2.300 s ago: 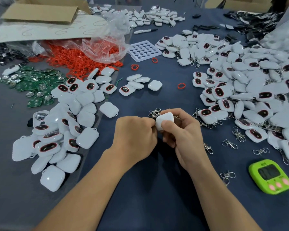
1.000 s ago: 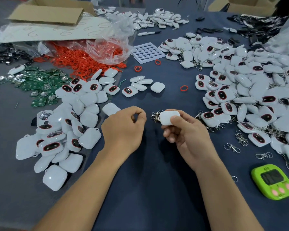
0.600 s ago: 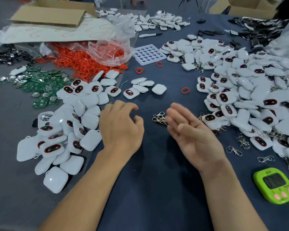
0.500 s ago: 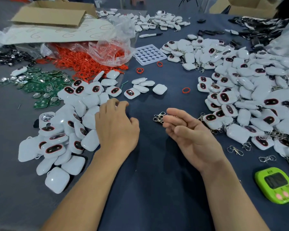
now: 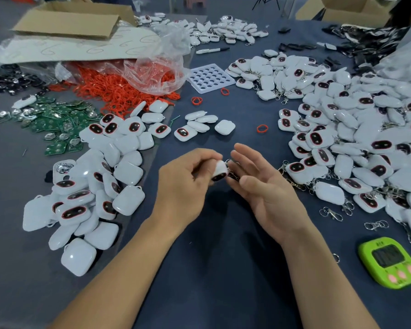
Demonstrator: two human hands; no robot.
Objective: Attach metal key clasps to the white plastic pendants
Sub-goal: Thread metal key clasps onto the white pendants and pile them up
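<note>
My left hand (image 5: 188, 186) is shut on one white plastic pendant (image 5: 220, 170), held at the fingertips with its dark, red-rimmed window facing down towards me. My right hand (image 5: 263, 188) is just to the right of it, palm up, fingers spread and nothing gripped. A small bunch of metal key clasps (image 5: 231, 163) lies on the dark cloth between the pendant and my right fingers, partly hidden by them. A heap of pendants without clasps (image 5: 100, 181) lies to the left. Pendants with clasps fill a large heap (image 5: 356, 143) on the right.
Loose clasps (image 5: 330, 212) lie right of my right wrist, near a green timer (image 5: 389, 260). Behind are red rubber rings (image 5: 119, 91) spilling from a plastic bag, green circuit boards (image 5: 55, 122), a white tray with holes (image 5: 210, 78), a marker (image 5: 211, 50) and cardboard boxes (image 5: 69, 24).
My right hand dropped the clasped pendant onto the right heap and came back open. My left hand reached into the left heap and has lifted a new pendant to the middle.
</note>
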